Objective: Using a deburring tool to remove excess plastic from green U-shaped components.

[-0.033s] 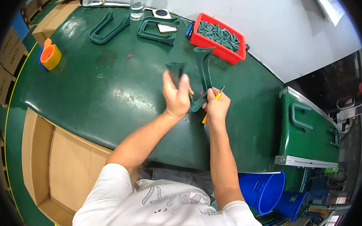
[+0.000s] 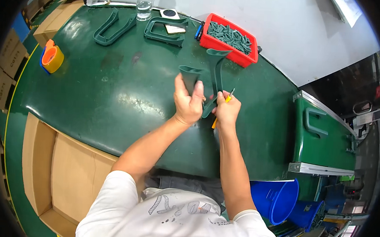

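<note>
Both of my hands hold a dark green U-shaped plastic part (image 2: 216,72) above the table, its two flared ends pointing away from me. My left hand (image 2: 188,102) is closed around the left leg, with the thumb along its inner side; the thumb is slightly blurred. My right hand (image 2: 227,110) grips the part near the lower right bend. A slim tool with a yellow handle (image 2: 228,98) and a dark pointed tip also sits in the right hand, tip facing up and away. My fingers hide some of the bend.
Two similar green parts (image 2: 113,31) (image 2: 165,32) lie at the back of the green table (image 2: 91,113). A red bin (image 2: 234,56) holds many small green pieces. A glass (image 2: 144,9), a tape roll (image 2: 53,60), an open carton (image 2: 39,162) and a blue bin (image 2: 276,200) stand around.
My left hand and the part's left leg have shifted slightly to the right, and the part has turned a little. My right hand stays nearly in place with the yellow-handled tool.
</note>
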### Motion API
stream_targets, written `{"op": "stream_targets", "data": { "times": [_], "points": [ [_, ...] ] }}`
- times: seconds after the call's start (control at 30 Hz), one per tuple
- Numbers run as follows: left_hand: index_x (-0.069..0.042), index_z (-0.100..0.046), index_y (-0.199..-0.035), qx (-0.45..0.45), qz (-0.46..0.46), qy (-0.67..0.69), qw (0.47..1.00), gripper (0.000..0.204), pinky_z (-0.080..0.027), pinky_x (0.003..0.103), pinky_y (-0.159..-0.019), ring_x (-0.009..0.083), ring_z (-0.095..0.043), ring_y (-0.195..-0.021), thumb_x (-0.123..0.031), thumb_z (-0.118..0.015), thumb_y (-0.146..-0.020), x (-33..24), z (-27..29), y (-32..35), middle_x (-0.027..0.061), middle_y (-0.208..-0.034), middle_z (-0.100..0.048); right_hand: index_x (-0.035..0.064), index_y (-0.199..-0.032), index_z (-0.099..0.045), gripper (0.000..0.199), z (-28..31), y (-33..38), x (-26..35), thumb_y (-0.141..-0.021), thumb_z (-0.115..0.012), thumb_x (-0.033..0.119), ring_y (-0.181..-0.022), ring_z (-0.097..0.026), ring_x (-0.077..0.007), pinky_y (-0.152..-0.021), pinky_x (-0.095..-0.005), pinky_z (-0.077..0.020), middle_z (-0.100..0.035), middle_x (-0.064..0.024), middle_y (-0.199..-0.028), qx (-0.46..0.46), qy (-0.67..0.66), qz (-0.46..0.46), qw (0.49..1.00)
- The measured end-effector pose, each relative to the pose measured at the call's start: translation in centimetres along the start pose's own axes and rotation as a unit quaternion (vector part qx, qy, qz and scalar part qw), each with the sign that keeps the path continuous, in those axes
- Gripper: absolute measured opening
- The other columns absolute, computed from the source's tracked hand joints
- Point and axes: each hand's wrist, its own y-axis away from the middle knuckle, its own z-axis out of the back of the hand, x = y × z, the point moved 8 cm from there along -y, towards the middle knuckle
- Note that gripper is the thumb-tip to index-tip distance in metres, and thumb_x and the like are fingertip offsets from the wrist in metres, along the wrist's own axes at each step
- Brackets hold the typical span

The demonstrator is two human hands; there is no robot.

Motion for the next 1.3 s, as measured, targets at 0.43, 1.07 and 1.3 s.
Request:
{"op": "stream_targets", "data": {
  "times": [0.43, 1.07, 1.3],
  "points": [
    [0.009, -0.036, -0.125, 0.082, -0.104, -0.091, 0.987, 0.053, -0.049, 0.03, -0.078, 0.0204, -0.061, -0.09, -0.015, -0.063, -0.086, -0.2, 0.4, 0.4, 0.0165, -0.102, -0.061, -0.0006, -0.085, -0.061, 0.014, 0.1, 0.5, -1.0, -0.087, -0.059, 0.013, -0.042, -0.047, -0.0086, -0.035, -0.0205, -0.0263, -0.057, -0.0036, -0.059, 0.151, -0.008, -0.156, 0.976],
    [-0.004, -0.047, -0.111, -0.021, 0.217, 0.08, 0.973, 0.029, -0.039, 0.022, -0.036, 0.0104, -0.047, -0.045, -0.026, -0.052, -0.092, 3.4, 1.0, -2.4, 0.0039, -0.064, -0.052, -0.003, -0.1, -0.061, 0.03, 0.4, -3.6, 7.2, -0.089, -0.06, 0.025, -0.054, -0.054, -0.0324, -0.054, -0.0369, -0.0437, -0.056, -0.021, -0.067, 0.111, 0.26, 0.225, 0.932],
    [0.002, -0.056, -0.115, 0.158, -0.067, -0.21, 0.963, 0.03, -0.045, 0.035, -0.083, 0.0255, -0.057, -0.096, -0.008, -0.057, -0.086, -0.1, -0.6, -3.4, 0.0131, -0.1, -0.059, -0.0027, -0.086, -0.063, 0.018, -0.5, 0.1, 1.0, -0.089, -0.058, 0.014, -0.048, -0.052, -0.0087, -0.043, -0.0241, -0.037, -0.061, -0.0069, -0.059, 0.204, -0.004, -0.024, 0.979]
  ]
}}
